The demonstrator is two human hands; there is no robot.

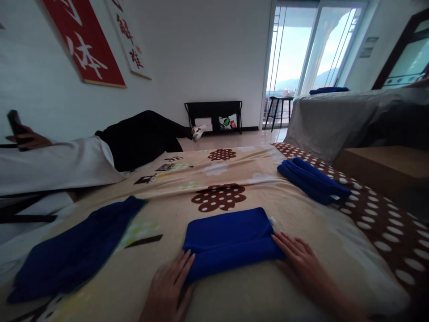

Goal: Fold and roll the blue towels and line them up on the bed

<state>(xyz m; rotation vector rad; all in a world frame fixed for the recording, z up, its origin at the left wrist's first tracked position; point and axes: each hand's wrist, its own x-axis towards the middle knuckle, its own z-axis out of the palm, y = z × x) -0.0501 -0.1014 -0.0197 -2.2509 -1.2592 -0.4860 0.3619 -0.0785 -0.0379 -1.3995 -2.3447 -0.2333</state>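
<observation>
A blue towel (231, 230), folded into a flat rectangle, lies on the patterned blanket directly before me. Its near part is turned over into a thicker band, and a small pale tag shows at its right edge. My left hand (169, 281) rests at the near left corner, fingers stretched out and touching the fold, thumb apart. At the right end, my right hand (301, 259) touches the same fold with outstretched fingers; its thumb is lower and partly blurred. Another blue towel (80, 246) is spread out to the left. Further right sits a folded stack of blue cloth (311, 179).
A cream blanket (208, 174) with brown dotted patterns covers the surface. Someone in dark trousers (140, 134) lies at the left, holding a phone (16, 129). A covered table (328, 116) and a brown box (385, 165) stand right. Behind is a black rack (214, 109).
</observation>
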